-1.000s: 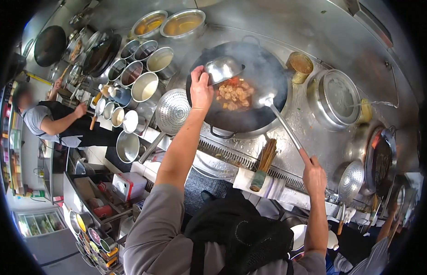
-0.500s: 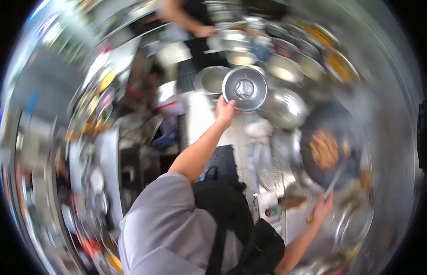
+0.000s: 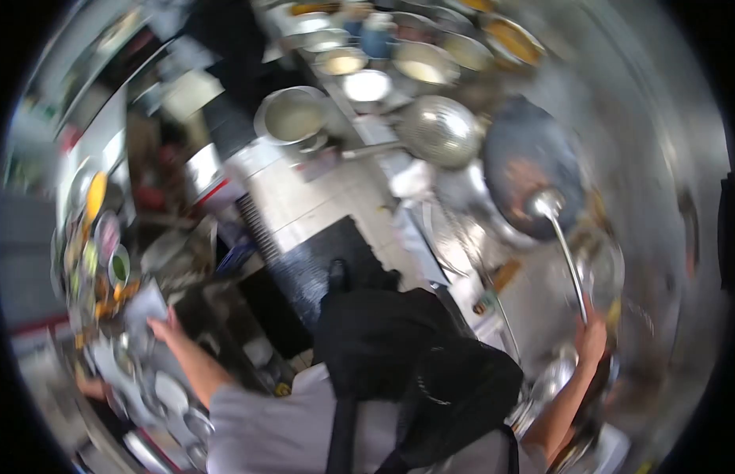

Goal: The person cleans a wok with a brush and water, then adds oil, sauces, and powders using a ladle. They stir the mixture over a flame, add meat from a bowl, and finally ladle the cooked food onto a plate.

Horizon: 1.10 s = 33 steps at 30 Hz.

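My right hand (image 3: 591, 338) is wrapped around the handle of a metal ladle (image 3: 571, 261). The bowl of the ladle rests inside a dark wok (image 3: 516, 134), over a blurred brownish patch. My left hand (image 3: 167, 324) reaches out to the left side, beside a pale square-edged thing (image 3: 146, 305) at the edge of a counter. Blur hides whether its fingers grip that thing or only touch it. Left of the wok lies a perforated metal strainer (image 3: 440, 130), its handle pointing left.
Several bowls and pots, one a cream-coloured bowl (image 3: 425, 63), line the counter beyond the strainer. A large metal pot (image 3: 295, 117) stands left of them. Plates and a green-filled bowl (image 3: 120, 265) crowd the left counter. A black mat (image 3: 324, 265) covers the floor between counters.
My left hand has swung from the front to the left counter, and the metal bowl it held is no longer seen in it. The view has turned. The brown food pile in the wok looks smaller.
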Each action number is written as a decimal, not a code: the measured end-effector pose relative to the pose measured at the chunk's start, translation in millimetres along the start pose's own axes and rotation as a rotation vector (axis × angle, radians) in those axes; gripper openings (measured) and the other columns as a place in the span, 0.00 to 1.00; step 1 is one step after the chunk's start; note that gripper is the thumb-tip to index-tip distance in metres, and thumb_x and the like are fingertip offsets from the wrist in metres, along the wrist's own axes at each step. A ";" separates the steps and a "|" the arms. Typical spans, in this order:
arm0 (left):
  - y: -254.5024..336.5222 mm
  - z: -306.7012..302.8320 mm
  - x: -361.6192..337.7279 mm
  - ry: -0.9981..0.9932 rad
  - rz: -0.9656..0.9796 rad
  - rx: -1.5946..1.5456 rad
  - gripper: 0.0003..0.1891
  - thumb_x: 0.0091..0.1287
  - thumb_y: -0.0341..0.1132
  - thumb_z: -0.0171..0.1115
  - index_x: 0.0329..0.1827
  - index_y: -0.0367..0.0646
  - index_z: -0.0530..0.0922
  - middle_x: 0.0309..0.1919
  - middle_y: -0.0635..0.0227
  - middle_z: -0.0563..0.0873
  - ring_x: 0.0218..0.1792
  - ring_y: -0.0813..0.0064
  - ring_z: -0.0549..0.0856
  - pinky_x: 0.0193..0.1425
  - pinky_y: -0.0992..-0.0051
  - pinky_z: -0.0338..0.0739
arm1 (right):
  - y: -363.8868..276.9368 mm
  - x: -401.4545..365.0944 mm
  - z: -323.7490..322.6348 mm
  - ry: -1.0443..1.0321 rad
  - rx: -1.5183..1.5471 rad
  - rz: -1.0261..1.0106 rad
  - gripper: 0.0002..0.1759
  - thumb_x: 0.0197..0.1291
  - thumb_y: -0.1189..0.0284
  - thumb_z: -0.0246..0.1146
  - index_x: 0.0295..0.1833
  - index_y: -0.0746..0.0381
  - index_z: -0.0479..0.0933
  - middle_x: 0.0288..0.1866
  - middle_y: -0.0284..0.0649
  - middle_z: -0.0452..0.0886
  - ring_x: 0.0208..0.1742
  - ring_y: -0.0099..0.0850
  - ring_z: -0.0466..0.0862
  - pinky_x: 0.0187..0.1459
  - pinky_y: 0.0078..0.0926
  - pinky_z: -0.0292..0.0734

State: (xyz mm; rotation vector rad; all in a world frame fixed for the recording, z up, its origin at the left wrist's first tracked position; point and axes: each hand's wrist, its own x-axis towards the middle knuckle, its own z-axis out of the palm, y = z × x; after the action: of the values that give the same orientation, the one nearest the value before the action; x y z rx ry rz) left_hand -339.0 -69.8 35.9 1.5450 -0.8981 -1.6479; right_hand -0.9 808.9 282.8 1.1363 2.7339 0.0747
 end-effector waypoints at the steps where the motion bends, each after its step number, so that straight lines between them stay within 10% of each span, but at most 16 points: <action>1: -30.7 12.3 -11.7 -0.162 0.123 0.279 0.23 0.73 0.42 0.57 0.52 0.23 0.76 0.38 0.51 0.85 0.40 0.55 0.86 0.31 0.68 0.84 | -6.7 -12.2 -27.3 0.007 0.064 0.004 0.30 0.58 0.77 0.62 0.69 0.52 0.73 0.57 0.53 0.81 0.56 0.52 0.80 0.56 0.43 0.75; 4: -167.9 43.5 -32.4 -1.111 0.500 0.713 0.10 0.70 0.31 0.57 0.46 0.31 0.79 0.34 0.59 0.83 0.31 0.69 0.83 0.29 0.74 0.81 | -52.8 -35.2 -81.3 -0.012 0.129 0.125 0.32 0.55 0.78 0.62 0.68 0.53 0.73 0.55 0.56 0.81 0.56 0.53 0.80 0.56 0.40 0.75; 5: -192.9 50.2 -157.4 -1.161 0.212 0.488 0.07 0.68 0.29 0.60 0.45 0.35 0.81 0.33 0.62 0.84 0.32 0.72 0.82 0.32 0.74 0.80 | -58.0 -39.0 -87.4 -0.059 0.133 0.192 0.33 0.53 0.79 0.62 0.68 0.53 0.73 0.54 0.59 0.80 0.56 0.53 0.81 0.57 0.37 0.76; 7: -243.6 67.0 -286.1 -1.472 0.728 0.949 0.10 0.69 0.30 0.63 0.49 0.34 0.80 0.43 0.59 0.86 0.45 0.69 0.85 0.49 0.72 0.81 | -49.9 -29.6 -58.6 -0.072 0.155 0.196 0.34 0.53 0.78 0.62 0.69 0.53 0.72 0.52 0.59 0.81 0.55 0.53 0.81 0.56 0.38 0.76; 8: -310.3 84.1 -304.3 -1.704 0.598 0.626 0.11 0.68 0.31 0.64 0.50 0.36 0.81 0.49 0.58 0.85 0.50 0.66 0.84 0.51 0.70 0.81 | -44.7 -18.8 -34.7 -0.091 0.177 0.167 0.34 0.53 0.76 0.62 0.70 0.52 0.71 0.49 0.59 0.82 0.54 0.53 0.81 0.56 0.40 0.76; 12: -377.2 128.9 -464.6 -1.880 0.835 0.834 0.24 0.58 0.41 0.73 0.54 0.38 0.79 0.52 0.46 0.83 0.57 0.49 0.81 0.60 0.58 0.76 | -41.3 53.4 54.1 -0.059 0.181 0.273 0.32 0.57 0.73 0.63 0.70 0.50 0.70 0.49 0.60 0.82 0.52 0.56 0.81 0.54 0.47 0.75; 15: -410.0 148.8 -502.1 -1.990 1.307 1.255 0.31 0.53 0.44 0.75 0.57 0.38 0.77 0.48 0.46 0.83 0.56 0.47 0.80 0.60 0.57 0.74 | -48.8 106.3 124.4 0.062 0.486 0.166 0.32 0.61 0.73 0.61 0.72 0.45 0.69 0.49 0.59 0.82 0.50 0.57 0.82 0.54 0.51 0.77; 18: -401.1 156.4 -527.4 -2.193 1.376 1.290 0.32 0.53 0.43 0.73 0.58 0.38 0.73 0.47 0.45 0.82 0.54 0.43 0.79 0.59 0.57 0.75 | -74.0 117.5 139.8 0.071 0.687 0.140 0.32 0.61 0.72 0.62 0.73 0.52 0.67 0.57 0.60 0.79 0.58 0.56 0.80 0.59 0.43 0.74; 20: -398.7 146.0 -534.8 -2.244 1.207 1.372 0.31 0.55 0.40 0.71 0.59 0.36 0.69 0.49 0.46 0.82 0.55 0.47 0.80 0.59 0.58 0.75 | -76.0 97.5 127.9 0.017 0.710 0.045 0.32 0.61 0.74 0.62 0.72 0.54 0.68 0.58 0.59 0.79 0.59 0.55 0.79 0.60 0.41 0.74; 23: -367.4 120.4 -566.4 -2.222 0.015 1.003 0.30 0.59 0.33 0.67 0.61 0.35 0.62 0.51 0.55 0.79 0.54 0.63 0.81 0.57 0.66 0.78 | -49.8 47.4 91.6 -0.024 0.603 0.083 0.31 0.61 0.71 0.62 0.72 0.49 0.69 0.45 0.60 0.83 0.50 0.58 0.82 0.54 0.49 0.75; 28: -389.5 76.4 -604.5 -2.068 -0.740 0.706 0.19 0.75 0.39 0.57 0.64 0.46 0.65 0.56 0.57 0.78 0.56 0.61 0.82 0.53 0.61 0.84 | -40.1 68.3 94.4 -0.021 0.611 0.276 0.31 0.62 0.71 0.63 0.72 0.51 0.69 0.50 0.62 0.81 0.54 0.58 0.80 0.57 0.49 0.75; 33: -376.8 67.4 -652.1 -1.829 -1.140 1.103 0.30 0.76 0.61 0.39 0.68 0.47 0.66 0.60 0.57 0.77 0.59 0.50 0.80 0.64 0.45 0.74 | -91.8 110.3 144.5 0.156 0.789 0.182 0.29 0.63 0.70 0.63 0.71 0.53 0.69 0.51 0.62 0.81 0.54 0.58 0.81 0.56 0.44 0.77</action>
State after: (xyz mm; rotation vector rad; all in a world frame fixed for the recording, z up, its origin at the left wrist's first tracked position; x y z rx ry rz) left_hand -386.2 684.6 53.9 0.3744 -2.2815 -3.9454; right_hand -114.7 818.8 114.1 1.5988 2.8437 -1.0091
